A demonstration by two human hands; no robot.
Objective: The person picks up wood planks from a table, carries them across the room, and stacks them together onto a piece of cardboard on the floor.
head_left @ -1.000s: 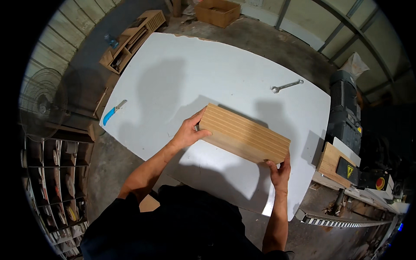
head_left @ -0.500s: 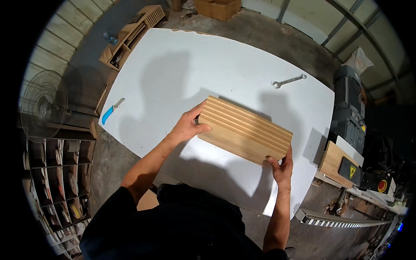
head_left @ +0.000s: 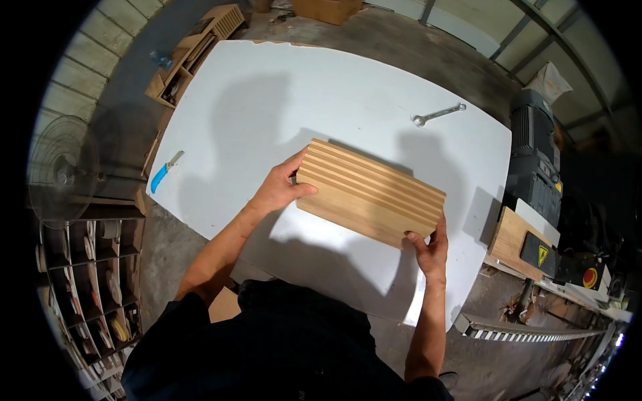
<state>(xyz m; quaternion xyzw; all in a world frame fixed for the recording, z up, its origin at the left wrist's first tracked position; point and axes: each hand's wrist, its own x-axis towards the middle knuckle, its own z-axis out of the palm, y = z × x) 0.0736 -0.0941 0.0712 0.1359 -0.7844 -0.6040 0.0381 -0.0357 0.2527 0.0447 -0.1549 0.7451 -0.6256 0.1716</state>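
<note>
Between my two hands is a block-shaped piece of light wood (head_left: 368,194), with long parallel grooves along its upper part and a smooth band on the side toward me. My left hand (head_left: 281,187) grips its left end, thumb on the smooth face and fingers round the end. At the right end my right hand (head_left: 430,250) holds on, its thumb against the lower corner. The piece slants down to the right over the white table (head_left: 321,87). Whether its underside touches the tabletop cannot be seen.
A blue-handled knife (head_left: 164,175) lies near the table's left edge, and a metal wrench (head_left: 438,115) at the far right. A dark motor (head_left: 535,154) and a machine with a red button (head_left: 590,277) stand right. On the left are a fan (head_left: 63,170) and a compartment shelf (head_left: 87,281).
The whole view has shifted slightly, moving the table and tools a little up and left in the picture. Both hands keep their hold on the wood piece.
</note>
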